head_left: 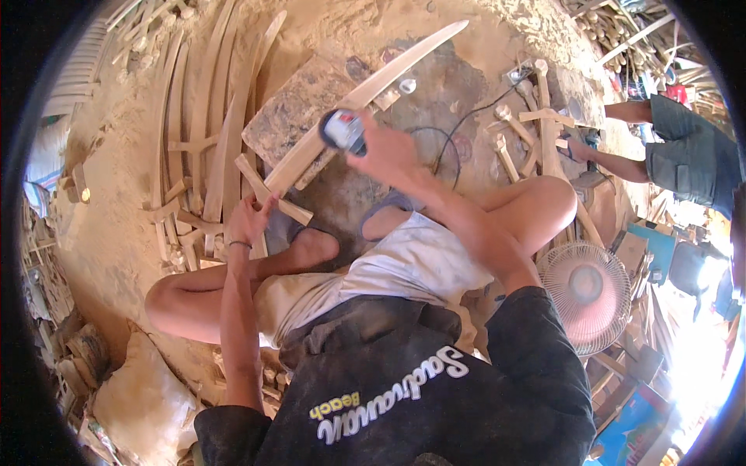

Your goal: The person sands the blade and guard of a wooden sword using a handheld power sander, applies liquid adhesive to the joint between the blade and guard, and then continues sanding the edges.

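Observation:
A pale wooden sword (pixel 412 60) with a long, slightly curved blade lies slanting across a rough, dusty block (pixel 291 105). My left hand (pixel 249 220) is closed around its handle, just below the wooden crossguard (pixel 294 210). In my right hand (pixel 386 151) is a handheld power sander (pixel 342 130), grey and white and slightly blurred. Its head is over the middle of the blade and seems to touch it; the contact face is hidden. The handle is mostly covered by my left fingers.
Several wooden swords (pixel 175 116) lie in a row at left. More wooden pieces (pixel 544 116) lie at right near a black cord (pixel 474 111). A round fan (pixel 585 299) stands by my right knee. Another person's legs (pixel 622 159) show at far right. Sawdust covers the floor (pixel 109 233).

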Demonstrator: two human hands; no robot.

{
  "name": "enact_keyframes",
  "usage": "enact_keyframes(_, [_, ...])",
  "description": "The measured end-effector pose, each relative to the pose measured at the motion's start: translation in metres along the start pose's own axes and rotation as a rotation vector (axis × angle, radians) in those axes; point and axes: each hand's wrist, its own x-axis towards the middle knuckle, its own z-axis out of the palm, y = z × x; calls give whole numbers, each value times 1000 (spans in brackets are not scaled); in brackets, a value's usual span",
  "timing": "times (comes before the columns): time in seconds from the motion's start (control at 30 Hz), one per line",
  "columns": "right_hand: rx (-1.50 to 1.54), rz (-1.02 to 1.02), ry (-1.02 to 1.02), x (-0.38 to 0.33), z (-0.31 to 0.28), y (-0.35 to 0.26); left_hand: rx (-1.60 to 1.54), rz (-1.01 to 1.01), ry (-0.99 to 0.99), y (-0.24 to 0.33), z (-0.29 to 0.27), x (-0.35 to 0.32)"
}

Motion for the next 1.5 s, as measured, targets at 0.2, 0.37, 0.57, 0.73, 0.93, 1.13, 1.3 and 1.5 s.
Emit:
enact_keyframes(0.2, [-120,183,203,31,-26,57,-23,48,87,-12,5,2])
enact_keyframes(0.37, [-209,228,341,37,-36,79,62,18,60,6,2,1])
enact_keyframes(0.57, [-102,12,-75,4,-4,-2,20,26,61,-8,3,0])
enact_keyframes(0.73, [-122,-50,107,1,-5,18,19,30,22,0,0,0])
enact_keyframes(0.93, [-177,163,258,29,-37,73,91,14,-13,-16,7,11])
enact_keyframes(1.13, [-101,45,35,5,-3,29,36,20,50,-16,10,7])
enact_keyframes(1.3, [-136,2,39,0,-4,32,23,48,62,-11,2,4])
enact_keyframes(1.5, [-135,212,235,31,-33,82,66,27,1,-7,0,6])
